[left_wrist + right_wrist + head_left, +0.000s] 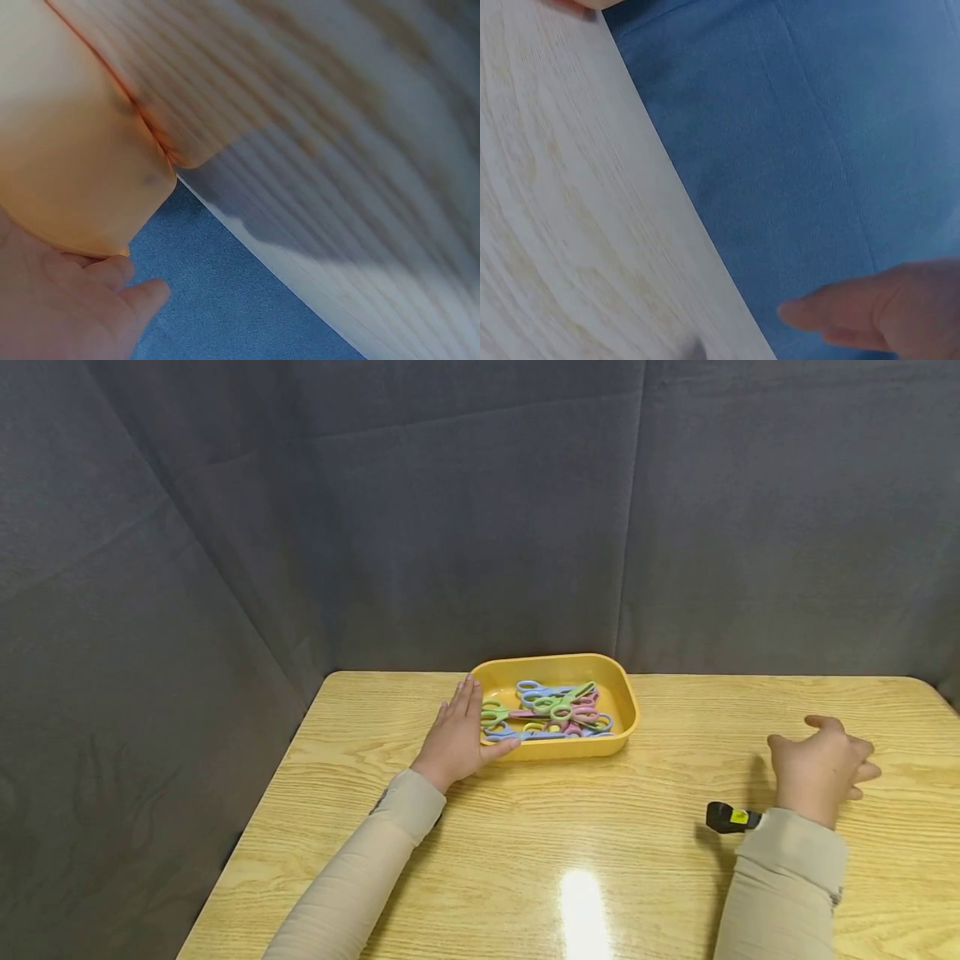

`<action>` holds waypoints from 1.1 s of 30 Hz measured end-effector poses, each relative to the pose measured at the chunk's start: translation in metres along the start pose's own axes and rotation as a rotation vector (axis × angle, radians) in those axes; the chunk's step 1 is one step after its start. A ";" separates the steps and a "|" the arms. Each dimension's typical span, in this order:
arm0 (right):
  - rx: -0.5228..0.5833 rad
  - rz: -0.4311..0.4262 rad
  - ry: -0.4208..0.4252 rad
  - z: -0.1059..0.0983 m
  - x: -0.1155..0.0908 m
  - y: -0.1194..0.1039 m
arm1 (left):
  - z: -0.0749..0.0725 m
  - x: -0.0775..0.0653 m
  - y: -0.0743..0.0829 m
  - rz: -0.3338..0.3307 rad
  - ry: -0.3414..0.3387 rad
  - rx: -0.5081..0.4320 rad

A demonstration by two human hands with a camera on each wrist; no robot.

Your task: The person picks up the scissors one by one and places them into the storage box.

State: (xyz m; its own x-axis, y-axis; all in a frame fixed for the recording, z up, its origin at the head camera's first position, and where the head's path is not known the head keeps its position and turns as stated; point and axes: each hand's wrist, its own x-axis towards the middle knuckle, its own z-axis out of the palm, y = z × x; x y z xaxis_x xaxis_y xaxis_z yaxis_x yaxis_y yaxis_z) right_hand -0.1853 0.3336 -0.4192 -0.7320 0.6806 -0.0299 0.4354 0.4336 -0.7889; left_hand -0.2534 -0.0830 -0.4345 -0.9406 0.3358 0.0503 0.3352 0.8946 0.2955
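A yellow plastic tray [627,740] holds a pile of scissors [551,710] with blue, green, pink and yellow handles. My left hand [453,735] rests against the tray's left end, fingers straight along the side and thumb over the front rim. In the left wrist view, that hand [71,304] touches the outside wall of the tray [82,165]. Well to the right of the tray, my right hand [816,768] is held above the table with fingers loosely bent and spread, holding nothing. Part of it [907,307] shows in the right wrist view, in front of dark cloth.
The tray stands near the back edge of a wood-grain table [480,852]. A dark grey cloth [465,527] hangs behind the table and along its left side. A black wrist device [723,817] juts out from the right sleeve.
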 end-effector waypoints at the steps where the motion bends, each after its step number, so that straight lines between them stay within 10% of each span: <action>1: -0.009 0.014 -0.013 0.000 0.000 0.001 | 0.000 0.000 0.000 -0.002 -0.001 -0.001; 15: -0.165 0.123 -0.243 -0.008 0.006 0.010 | 0.001 0.000 -0.001 -0.001 0.009 -0.006; 33: -0.270 -0.054 -0.258 0.003 0.014 0.017 | 0.001 0.000 -0.001 0.000 -0.001 0.002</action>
State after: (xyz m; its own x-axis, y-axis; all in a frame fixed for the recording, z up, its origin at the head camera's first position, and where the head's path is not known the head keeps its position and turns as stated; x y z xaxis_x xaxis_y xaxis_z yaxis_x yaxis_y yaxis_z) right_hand -0.1902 0.3488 -0.4347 -0.8508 0.4960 -0.1737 0.4898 0.6286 -0.6041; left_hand -0.2538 -0.0834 -0.4356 -0.9406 0.3359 0.0493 0.3351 0.8954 0.2933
